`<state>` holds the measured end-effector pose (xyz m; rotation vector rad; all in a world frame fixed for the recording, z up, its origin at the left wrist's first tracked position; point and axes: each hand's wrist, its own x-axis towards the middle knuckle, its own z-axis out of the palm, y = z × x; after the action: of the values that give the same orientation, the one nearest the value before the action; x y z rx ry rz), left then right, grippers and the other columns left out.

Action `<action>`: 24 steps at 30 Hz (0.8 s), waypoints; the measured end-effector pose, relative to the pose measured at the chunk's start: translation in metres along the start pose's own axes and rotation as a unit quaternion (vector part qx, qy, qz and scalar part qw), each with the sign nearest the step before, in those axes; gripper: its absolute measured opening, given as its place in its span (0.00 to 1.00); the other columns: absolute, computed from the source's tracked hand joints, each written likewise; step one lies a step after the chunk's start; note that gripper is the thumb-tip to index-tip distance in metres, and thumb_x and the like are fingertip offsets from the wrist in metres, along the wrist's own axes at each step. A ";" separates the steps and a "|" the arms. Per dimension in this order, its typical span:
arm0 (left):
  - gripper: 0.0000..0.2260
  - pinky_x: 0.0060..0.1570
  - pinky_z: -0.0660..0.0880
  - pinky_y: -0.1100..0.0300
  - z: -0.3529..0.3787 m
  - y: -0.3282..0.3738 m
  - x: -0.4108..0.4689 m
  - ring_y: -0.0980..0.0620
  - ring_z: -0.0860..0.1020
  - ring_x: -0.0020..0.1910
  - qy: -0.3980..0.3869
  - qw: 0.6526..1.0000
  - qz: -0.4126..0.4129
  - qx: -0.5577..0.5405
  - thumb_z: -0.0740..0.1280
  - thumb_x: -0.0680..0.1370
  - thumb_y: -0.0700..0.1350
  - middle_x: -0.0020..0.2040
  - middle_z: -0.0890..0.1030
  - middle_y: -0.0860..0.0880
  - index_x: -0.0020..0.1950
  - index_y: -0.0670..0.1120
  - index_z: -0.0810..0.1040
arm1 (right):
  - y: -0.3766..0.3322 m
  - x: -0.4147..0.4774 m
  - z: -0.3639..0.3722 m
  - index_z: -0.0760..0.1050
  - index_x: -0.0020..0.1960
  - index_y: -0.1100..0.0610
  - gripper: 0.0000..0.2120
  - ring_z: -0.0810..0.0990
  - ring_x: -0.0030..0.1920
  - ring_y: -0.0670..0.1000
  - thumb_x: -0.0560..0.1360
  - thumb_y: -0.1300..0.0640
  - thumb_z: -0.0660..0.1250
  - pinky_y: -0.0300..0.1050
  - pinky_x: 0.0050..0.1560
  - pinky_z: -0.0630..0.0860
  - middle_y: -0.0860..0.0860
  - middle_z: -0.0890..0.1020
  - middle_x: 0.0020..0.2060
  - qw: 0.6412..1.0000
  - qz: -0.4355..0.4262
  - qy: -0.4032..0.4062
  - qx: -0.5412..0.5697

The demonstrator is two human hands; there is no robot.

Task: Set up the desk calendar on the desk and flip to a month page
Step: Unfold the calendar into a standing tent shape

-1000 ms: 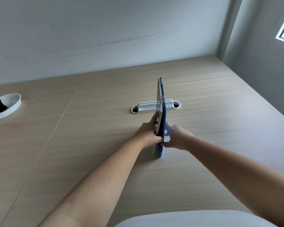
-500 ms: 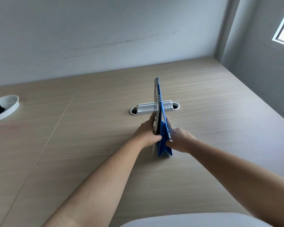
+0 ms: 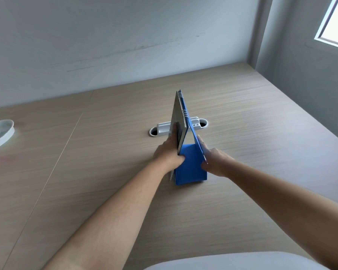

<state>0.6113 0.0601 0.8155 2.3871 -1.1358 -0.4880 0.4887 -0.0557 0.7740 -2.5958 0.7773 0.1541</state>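
— Anything in that shallow white dish [image 3: 0, 133] out at nine o'clock?

— Something dark sits in it, cut off by the edge; I cannot tell what. The white plastic cable port [image 3: 162, 128] sunk in the pale wooden desk [image 3: 86, 162] has an open hole at each end.

— And the blue spiral-bound desk calendar [image 3: 190, 164]?

— Standing mid-desk as a tent, touching the surface, just in front of the port. Its spiral spine runs toward twelve o'clock; the open triangular end faces six.

— The hands?

— The left hand [image 3: 167, 152] clasps the grey page side, thumb tucked on the blue base. The right hand [image 3: 216, 159] lies flat along the blue panel, fingers extended, pressing rather than closed around it.
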 end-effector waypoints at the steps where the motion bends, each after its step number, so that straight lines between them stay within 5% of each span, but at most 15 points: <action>1: 0.47 0.35 0.74 0.53 -0.002 -0.003 0.000 0.42 0.79 0.40 0.005 1.000 0.002 0.020 0.64 0.66 0.42 0.51 0.80 0.45 0.72 0.65 0.35 | 0.002 0.002 -0.001 0.31 0.75 0.47 0.43 0.80 0.41 0.61 0.72 0.58 0.58 0.49 0.39 0.76 0.63 0.80 0.44 1.000 -0.003 -0.001 0.006; 4: 0.48 0.33 0.73 0.55 0.008 -0.005 -0.005 0.43 0.78 0.38 0.028 0.999 -0.012 0.039 0.65 0.66 0.46 0.61 0.78 0.44 0.71 0.63 0.31 | 0.001 0.010 0.000 0.35 0.75 0.43 0.40 0.81 0.44 0.60 0.73 0.60 0.57 0.56 0.47 0.81 0.62 0.80 0.48 0.999 -0.003 -0.029 0.016; 7: 0.50 0.33 0.71 0.58 0.023 -0.008 -0.012 0.43 0.79 0.42 0.048 0.998 -0.026 0.026 0.67 0.65 0.54 0.74 0.65 0.48 0.69 0.64 0.29 | 0.005 0.017 0.000 0.48 0.74 0.43 0.33 0.81 0.46 0.59 0.74 0.61 0.56 0.55 0.48 0.81 0.61 0.80 0.50 0.998 0.010 -0.047 0.035; 10: 0.55 0.50 0.77 0.52 0.009 -0.027 -0.007 0.45 0.77 0.60 0.034 0.999 -0.004 0.035 0.71 0.58 0.66 0.77 0.57 0.53 0.69 0.67 0.31 | 0.011 0.026 -0.009 0.62 0.69 0.50 0.23 0.80 0.48 0.58 0.74 0.61 0.54 0.52 0.48 0.79 0.59 0.80 0.52 0.998 0.005 -0.047 0.030; 12: 0.57 0.60 0.74 0.48 -0.011 -0.046 0.000 0.47 0.74 0.64 0.011 1.000 -0.004 -0.016 0.73 0.53 0.69 0.76 0.58 0.54 0.71 0.68 0.38 | 0.018 0.028 -0.014 0.62 0.71 0.50 0.24 0.80 0.51 0.58 0.75 0.60 0.57 0.52 0.50 0.78 0.59 0.80 0.55 0.997 0.007 -0.044 0.056; 15: 0.58 0.58 0.75 0.44 -0.044 -0.071 0.022 0.46 0.76 0.59 0.037 0.994 -0.048 -0.094 0.73 0.52 0.68 0.75 0.60 0.46 0.74 0.61 0.45 | 0.033 0.010 -0.008 0.63 0.70 0.51 0.27 0.80 0.53 0.54 0.73 0.55 0.64 0.48 0.51 0.77 0.54 0.82 0.55 0.988 0.026 0.066 0.134; 18: 0.49 0.59 0.73 0.47 -0.065 -0.082 0.056 0.46 0.73 0.62 0.053 0.987 -0.089 -0.122 0.75 0.60 0.61 0.74 0.64 0.44 0.74 0.54 0.55 | 0.036 -0.019 0.017 0.73 0.47 0.53 0.07 0.75 0.34 0.48 0.69 0.56 0.64 0.41 0.37 0.67 0.45 0.76 0.32 0.947 0.024 0.262 0.183; 20: 0.42 0.62 0.70 0.48 -0.069 -0.082 0.074 0.45 0.70 0.66 0.014 0.981 -0.104 -0.164 0.77 0.64 0.55 0.73 0.66 0.44 0.73 0.53 0.60 | 0.023 -0.029 0.029 0.74 0.45 0.53 0.05 0.70 0.29 0.41 0.70 0.54 0.65 0.41 0.34 0.66 0.43 0.73 0.28 0.943 -0.013 0.266 0.200; 24: 0.30 0.59 0.68 0.50 -0.063 -0.066 0.091 0.46 0.70 0.67 -0.053 0.967 -0.085 -0.233 0.75 0.68 0.47 0.71 0.69 0.44 0.67 0.49 0.68 | -0.008 -0.019 0.029 0.74 0.51 0.51 0.13 0.78 0.37 0.42 0.71 0.45 0.67 0.35 0.39 0.76 0.43 0.80 0.38 0.952 -0.039 0.189 0.238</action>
<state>0.7383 0.0406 0.8220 2.0672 -0.7534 -0.8459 0.4777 -0.0280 0.7548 -2.2037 0.7242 -0.5083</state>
